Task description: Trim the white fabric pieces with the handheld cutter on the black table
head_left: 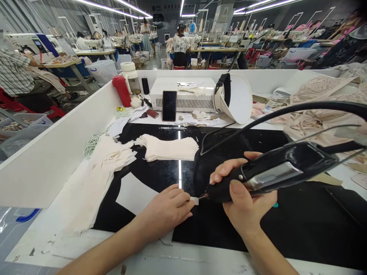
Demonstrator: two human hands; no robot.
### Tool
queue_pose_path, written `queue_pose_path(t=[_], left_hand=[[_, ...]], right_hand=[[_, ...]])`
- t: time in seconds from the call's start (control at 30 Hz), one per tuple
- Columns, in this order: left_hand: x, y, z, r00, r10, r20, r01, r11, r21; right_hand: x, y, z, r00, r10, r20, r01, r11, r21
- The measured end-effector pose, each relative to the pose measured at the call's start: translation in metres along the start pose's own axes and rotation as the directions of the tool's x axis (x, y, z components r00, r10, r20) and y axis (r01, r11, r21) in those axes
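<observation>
My right hand (246,198) is wrapped round a black handheld tool (272,168) with a cable, its thin metal tip pointing left. That tip meets the end of a small white strip (195,200). My left hand (169,206) presses flat, fingers together, on the strip and the edge of a white curved sheet (136,193), which lies on the black mat (212,225). Behind the hands is a stack of cream fabric pieces (170,148). More cream pieces (94,183) are piled on the left.
A phone (169,105) leans on a white metal box (183,93). Beside them are a red cup (121,91), a jug (131,78) and a white visor (237,99). Beige fabric (323,103) is heaped at right. A low white wall (65,141) borders the left side; people sit beyond.
</observation>
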State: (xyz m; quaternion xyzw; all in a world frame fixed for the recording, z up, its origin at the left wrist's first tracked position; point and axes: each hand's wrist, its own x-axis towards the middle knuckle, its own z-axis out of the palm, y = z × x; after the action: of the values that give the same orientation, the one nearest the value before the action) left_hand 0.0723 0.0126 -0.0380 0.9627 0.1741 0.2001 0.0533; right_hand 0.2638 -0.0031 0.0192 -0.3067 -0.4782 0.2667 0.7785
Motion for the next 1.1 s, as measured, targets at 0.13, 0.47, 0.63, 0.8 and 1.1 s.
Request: queue_pose_path(t=[0.13,0.47,0.63,0.8,1.1], left_hand=[[-0.001,0.001,0.001,1.0,-0.003,-0.001,0.003,1.0,0.001],[-0.001,0.003,-0.001,1.0,-0.017,0.004,0.017,1.0,-0.002],[-0.001,0.002,0.0,1.0,-0.018,0.017,0.018,1.0,-0.004],[-0.001,0.001,0.0,1.0,-0.019,0.017,0.02,1.0,-0.007],[-0.007,0.005,-0.008,0.998,-0.046,0.051,0.048,0.998,-0.035]], right_hand=[[-0.001,0.0,0.0,1.0,0.011,0.025,-0.011,1.0,0.009],[-0.004,-0.002,-0.001,0.999,0.037,0.002,-0.037,0.998,-0.048],[-0.008,-0.008,-0.002,0.999,0.049,0.007,-0.049,0.999,-0.018],[-0.014,-0.008,-0.002,0.997,0.061,0.036,-0.06,0.998,-0.02],[-0.013,-0.012,-0.004,0.998,0.064,0.024,-0.063,0.997,-0.038]])
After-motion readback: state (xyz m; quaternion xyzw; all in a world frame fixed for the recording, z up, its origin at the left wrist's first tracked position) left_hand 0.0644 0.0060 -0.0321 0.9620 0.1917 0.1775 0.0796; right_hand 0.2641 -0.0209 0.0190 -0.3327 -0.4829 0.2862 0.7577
